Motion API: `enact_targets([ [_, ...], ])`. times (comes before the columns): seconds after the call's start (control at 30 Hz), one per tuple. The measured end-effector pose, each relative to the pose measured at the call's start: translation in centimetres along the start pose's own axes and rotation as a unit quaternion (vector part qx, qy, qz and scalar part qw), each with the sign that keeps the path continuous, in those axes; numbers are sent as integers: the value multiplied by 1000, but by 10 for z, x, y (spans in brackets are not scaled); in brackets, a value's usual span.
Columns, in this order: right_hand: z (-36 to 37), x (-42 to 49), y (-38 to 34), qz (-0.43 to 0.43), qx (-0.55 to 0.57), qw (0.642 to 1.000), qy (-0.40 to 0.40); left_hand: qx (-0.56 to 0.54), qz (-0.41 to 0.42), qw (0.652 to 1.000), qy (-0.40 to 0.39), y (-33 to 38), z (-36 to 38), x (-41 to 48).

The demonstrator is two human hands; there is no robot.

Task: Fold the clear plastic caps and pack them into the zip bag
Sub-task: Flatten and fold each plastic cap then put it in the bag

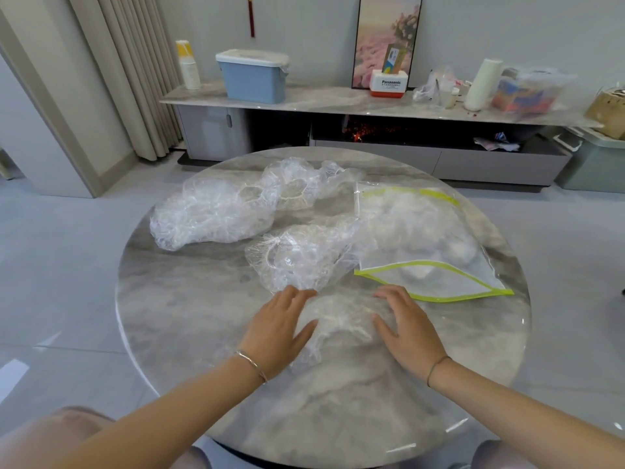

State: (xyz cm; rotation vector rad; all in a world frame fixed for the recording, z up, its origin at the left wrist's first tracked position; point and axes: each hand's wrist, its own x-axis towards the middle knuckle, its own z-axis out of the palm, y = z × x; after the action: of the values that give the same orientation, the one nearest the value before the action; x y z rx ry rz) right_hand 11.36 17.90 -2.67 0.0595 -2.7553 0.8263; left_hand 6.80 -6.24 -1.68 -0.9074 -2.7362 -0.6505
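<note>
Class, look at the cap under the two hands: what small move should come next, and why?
Probably fold the clear cap in half, left hand carrying its side towards the right hand. It lies spread flat between both open hands, and the zip bag gapes open nearby.

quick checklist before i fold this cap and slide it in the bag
1. Cap pressed down on the table: ok.
2. Left hand and right hand on its opposite sides, fingers straight: ok.
3. Zip bag mouth open, facing the hands: ok.
4. Room left in the bag: cannot tell; something pale already inside.
5. Loose cap clear of the fold: not ok, its edge reaches the left fingertips.
6. Pile of caps out of the way: ok.
</note>
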Motion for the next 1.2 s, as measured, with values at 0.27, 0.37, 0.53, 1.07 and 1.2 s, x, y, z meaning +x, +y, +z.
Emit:
enact_targets([
  [0.27, 25, -6, -7, -61, -148, 970, -184, 49, 82, 976, -195, -5, 44, 5],
  [0.37, 27, -3, -3, -43, -177, 955, -233, 53, 70, 972, -216, -6, 48, 7],
  [0.53, 30, -5, 2, -59, -179, 951, -245, 47, 70, 975, -207, -8, 59, 7],
  [1.07, 32, -13, 10, -436, -217, 873, -40, -105, -46, 931, -345, 4, -1, 17],
  [1.2, 26, -10, 1, -315, -119, 939, -65, -147, -55, 917, -368, 2, -11, 14],
])
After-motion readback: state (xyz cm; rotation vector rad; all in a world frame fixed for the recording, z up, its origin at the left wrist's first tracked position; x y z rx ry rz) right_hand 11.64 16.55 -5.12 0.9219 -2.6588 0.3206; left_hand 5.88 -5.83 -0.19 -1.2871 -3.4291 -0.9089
